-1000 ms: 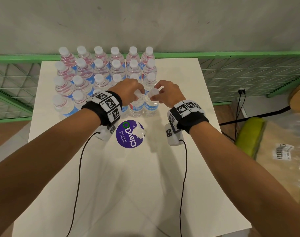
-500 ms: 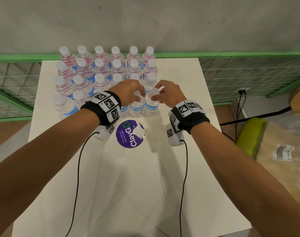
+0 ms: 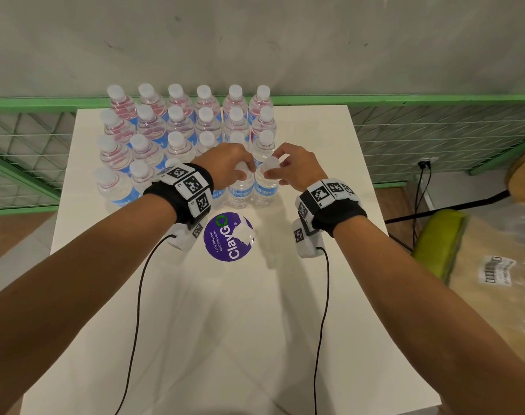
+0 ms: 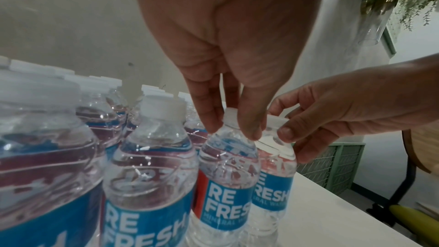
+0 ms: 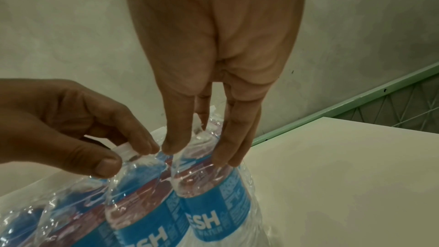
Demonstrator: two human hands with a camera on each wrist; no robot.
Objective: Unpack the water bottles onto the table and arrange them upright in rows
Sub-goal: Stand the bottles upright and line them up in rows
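Observation:
Several clear water bottles (image 3: 177, 136) with white caps and blue labels stand upright in rows at the far end of the white table (image 3: 255, 324). My left hand (image 3: 243, 172) pinches the cap of a front-row bottle (image 3: 240, 191). Beside it my right hand (image 3: 273, 172) pinches the cap of the rightmost front-row bottle (image 3: 266, 188). The left wrist view shows my left hand (image 4: 232, 131) on its bottle (image 4: 228, 166) and my right hand (image 4: 293, 144) on the neighbouring one (image 4: 273, 185). In the right wrist view my right hand (image 5: 198, 154) straddles a cap above its bottle (image 5: 213, 194).
A round purple sticker (image 3: 228, 238) with a white scrap lies on the table just in front of the bottles. A green mesh railing (image 3: 435, 130) runs behind the table. At the right, crumpled clear wrap with a barcode label (image 3: 495, 274) lies beside a yellow-green cushion (image 3: 438, 238).
Both hands have kept hold of the same two caps; only the wrists have shifted a little.

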